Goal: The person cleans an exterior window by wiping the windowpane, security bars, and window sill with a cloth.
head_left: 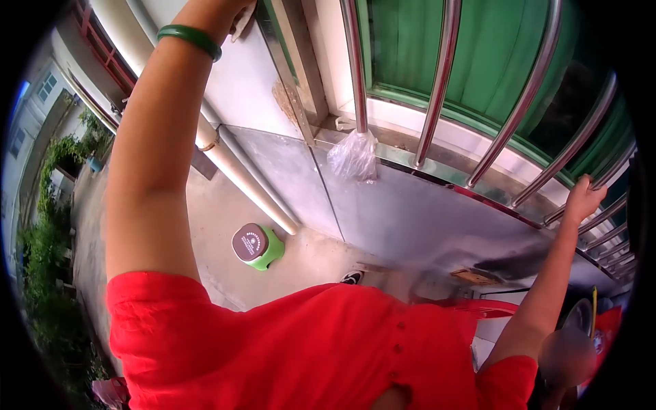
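My left arm reaches up to the top edge, where my left hand (236,5) is mostly cut off by the frame. A pale, cloth-like piece (240,23) pokes out from under that hand against the white wall; the fingers themselves are largely hidden. Out to the right, my right hand (584,199) is closed around a metal window bar (617,169). Behind the bars is a green curtain (437,58). A clear plastic bag (354,157) hangs at the foot of one bar, close to the sill.
Far below on the concrete floor stands a green stool (263,249) with a brown top. White pipes (232,181) run down the wall's corner. At lower right are a red plastic chair (488,309) and another person, blurred (567,359). Green plants (51,273) line the left side.
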